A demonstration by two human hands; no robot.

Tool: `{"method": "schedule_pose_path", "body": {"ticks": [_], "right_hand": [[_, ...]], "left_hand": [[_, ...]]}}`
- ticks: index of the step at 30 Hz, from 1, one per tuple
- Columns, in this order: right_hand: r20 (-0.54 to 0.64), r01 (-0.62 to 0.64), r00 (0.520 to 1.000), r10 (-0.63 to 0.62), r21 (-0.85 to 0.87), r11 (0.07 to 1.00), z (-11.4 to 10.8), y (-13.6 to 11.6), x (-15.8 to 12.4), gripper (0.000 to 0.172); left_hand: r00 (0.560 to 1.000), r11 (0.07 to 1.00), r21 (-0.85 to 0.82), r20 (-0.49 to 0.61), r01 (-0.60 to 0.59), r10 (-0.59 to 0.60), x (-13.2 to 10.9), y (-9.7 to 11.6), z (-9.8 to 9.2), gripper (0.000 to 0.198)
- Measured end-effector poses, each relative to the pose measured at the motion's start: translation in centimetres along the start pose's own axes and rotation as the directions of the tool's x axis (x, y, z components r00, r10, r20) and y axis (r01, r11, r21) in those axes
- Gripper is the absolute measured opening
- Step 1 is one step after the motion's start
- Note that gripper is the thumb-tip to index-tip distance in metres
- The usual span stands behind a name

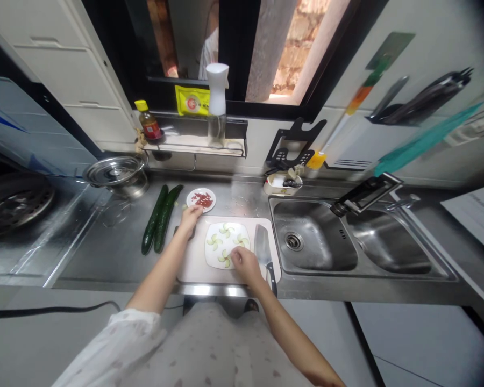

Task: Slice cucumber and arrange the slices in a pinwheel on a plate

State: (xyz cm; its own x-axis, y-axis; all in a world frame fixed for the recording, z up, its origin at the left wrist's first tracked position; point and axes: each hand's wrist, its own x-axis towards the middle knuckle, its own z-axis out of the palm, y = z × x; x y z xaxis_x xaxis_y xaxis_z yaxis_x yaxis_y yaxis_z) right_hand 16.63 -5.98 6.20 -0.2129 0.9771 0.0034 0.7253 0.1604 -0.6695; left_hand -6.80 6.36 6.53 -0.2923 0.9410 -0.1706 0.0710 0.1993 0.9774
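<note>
My left hand (191, 219) is at the near rim of a small round white plate (189, 200) that carries small red bits (202, 200). Its fingers are drawn together; what they grip, if anything, is hidden. Over the lower right of a squarish white plate (213, 259) is my right hand (245, 263), its fingers pinched on something too small to make out. Pale green cucumber slices (214, 242) form several pinwheels on that plate, which rests on a cutting board (193, 269). A kitchen knife (263, 244) lies along the board's right side.
Two whole cucumbers (161, 217) lie left of the board, with a lidded steel pot (123, 177) behind them. To the right is a double sink (314, 236). A wall shelf (185, 141) holds a sauce bottle (149, 122) and a spray bottle (216, 102).
</note>
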Motion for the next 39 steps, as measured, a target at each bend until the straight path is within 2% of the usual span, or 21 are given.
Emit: {"method": "schedule_pose_path", "body": {"ticks": [4,9,14,16,19,24,28,34,36,39], "right_hand": [[-0.005,0.007,1.000,-0.007,0.032,0.999,-0.7,-0.7,0.6,0.020],[-0.045,-0.004,0.999,0.010,0.131,0.991,-1.5,-1.8,1.9,0.018],[-0.068,-0.005,0.997,0.031,0.350,0.937,-1.8,-3.3,3.7,0.017],[-0.088,0.023,0.996,0.016,0.423,0.906,-1.9,-4.0,4.5,0.016],[-0.109,0.077,0.994,-0.025,0.506,0.859,-2.3,-5.1,5.5,0.018],[-0.126,0.114,0.990,-0.054,0.531,0.840,-3.0,-6.5,6.1,0.016],[-0.128,0.117,0.990,-0.056,0.542,0.832,-3.0,-6.9,5.9,0.013],[-0.131,0.122,0.990,-0.060,0.547,0.828,-3.0,-7.1,5.6,0.012],[-0.132,0.126,0.989,-0.063,0.555,0.822,-3.1,-7.1,5.5,0.012],[-0.137,0.125,0.989,-0.057,0.565,0.816,-3.2,-7.1,5.4,0.014]], "left_hand": [[0.999,0.995,0.082,-0.006,-0.049,0.049,-2.1,1.0,0.2,0.025],[0.971,0.950,0.208,-0.010,-0.231,0.238,-5.4,2.2,0.6,0.019],[0.890,0.847,0.307,0.001,-0.435,0.457,-8.1,3.1,0.9,0.019],[0.868,0.802,0.368,0.030,-0.470,0.495,-8.9,3.4,1.0,0.019],[0.846,0.745,0.435,0.081,-0.505,0.527,-9.8,3.5,1.0,0.020],[0.785,0.670,0.456,0.109,-0.585,0.610,-10.7,3.3,1.0,0.021],[0.753,0.638,0.460,0.111,-0.617,0.649,-11.2,3.0,0.9,0.021],[0.677,0.583,0.421,0.109,-0.694,0.728,-11.6,2.9,0.9,0.021],[0.685,0.605,0.398,0.088,-0.690,0.723,-11.8,2.9,0.9,0.018],[0.761,0.707,0.341,0.042,-0.620,0.647,-11.9,2.8,1.0,0.019]]}}
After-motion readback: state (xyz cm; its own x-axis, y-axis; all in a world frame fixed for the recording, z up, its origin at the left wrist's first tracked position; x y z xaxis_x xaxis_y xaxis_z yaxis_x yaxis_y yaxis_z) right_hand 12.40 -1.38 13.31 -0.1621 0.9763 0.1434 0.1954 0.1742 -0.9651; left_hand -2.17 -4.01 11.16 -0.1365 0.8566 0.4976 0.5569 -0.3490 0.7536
